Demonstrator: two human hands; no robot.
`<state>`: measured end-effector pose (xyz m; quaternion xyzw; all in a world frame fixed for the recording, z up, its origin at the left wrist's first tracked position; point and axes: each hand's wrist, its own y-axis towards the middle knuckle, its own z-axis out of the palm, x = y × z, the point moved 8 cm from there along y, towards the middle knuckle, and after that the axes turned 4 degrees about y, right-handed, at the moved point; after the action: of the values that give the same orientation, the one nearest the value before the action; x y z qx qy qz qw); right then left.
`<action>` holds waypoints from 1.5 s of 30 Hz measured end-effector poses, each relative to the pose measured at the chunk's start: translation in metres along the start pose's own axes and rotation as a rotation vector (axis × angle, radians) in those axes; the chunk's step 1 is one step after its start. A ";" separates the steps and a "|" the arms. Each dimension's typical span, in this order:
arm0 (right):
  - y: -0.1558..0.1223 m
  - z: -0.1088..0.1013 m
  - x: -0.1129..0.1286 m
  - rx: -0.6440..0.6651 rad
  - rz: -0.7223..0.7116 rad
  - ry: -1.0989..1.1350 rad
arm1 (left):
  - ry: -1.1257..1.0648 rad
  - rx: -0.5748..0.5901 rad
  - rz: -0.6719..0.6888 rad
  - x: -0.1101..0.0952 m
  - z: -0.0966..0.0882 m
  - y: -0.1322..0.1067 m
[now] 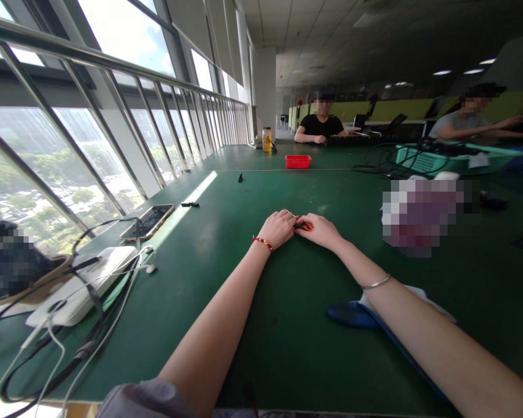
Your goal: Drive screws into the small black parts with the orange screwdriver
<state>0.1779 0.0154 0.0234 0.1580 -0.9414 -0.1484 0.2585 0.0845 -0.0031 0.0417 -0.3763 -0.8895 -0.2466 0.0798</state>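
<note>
Both hands meet over the middle of the green table [253,302]. My right hand [325,231] is closed around a small pliers-like tool with orange-and-black handles [305,226]; its jaw end is hidden by the fingers. Right against it, my left hand [279,229] has its fingers curled together at the tool's front end. A thin, light-coloured bit shows at those fingertips, too small to name. Small black pieces [190,204] lie farther off on the left, with another black piece [240,177] beyond them.
A red tray [297,162] and a jar [267,140] stand toward the back. On the left are a phone [150,222], a white power strip [87,284] and cables. A blue-and-white object [353,314] lies under my right forearm. A green basket [462,159] stands right; two people sit beyond.
</note>
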 end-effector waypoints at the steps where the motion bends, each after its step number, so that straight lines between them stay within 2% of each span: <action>1: 0.000 -0.001 0.001 -0.005 0.001 -0.001 | -0.003 -0.004 -0.003 0.000 -0.001 0.000; 9: 0.003 -0.001 0.001 -0.031 -0.062 0.058 | -0.060 -0.012 -0.037 0.003 -0.002 -0.001; 17: 0.001 -0.004 0.001 -0.057 -0.065 0.061 | -0.331 -0.110 -0.238 0.026 0.004 -0.008; 27: 0.001 -0.004 0.001 -0.067 -0.085 0.103 | -0.535 -0.087 -0.296 0.036 0.017 -0.010; 31: -0.001 -0.022 0.007 -0.210 -0.075 0.180 | -0.537 -0.090 -0.322 0.039 0.015 -0.010; 35: -0.010 -0.062 0.023 -0.477 -0.050 0.188 | -0.472 -0.084 -0.326 0.038 0.013 -0.010; 39: -0.018 -0.092 0.038 -0.672 -0.081 0.313 | -0.409 -0.077 -0.327 0.037 0.011 -0.009; 42: -0.018 -0.097 0.041 -0.709 -0.091 0.397 | -0.382 -0.070 -0.326 0.034 0.010 -0.008; 45: -0.016 -0.093 0.046 -0.674 -0.152 0.461 | -0.364 -0.071 -0.329 0.031 0.009 -0.007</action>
<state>0.1934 -0.0345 0.1147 0.1626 -0.7434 -0.4275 0.4880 0.0586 0.0168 0.0415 -0.2670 -0.9293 -0.2157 -0.1365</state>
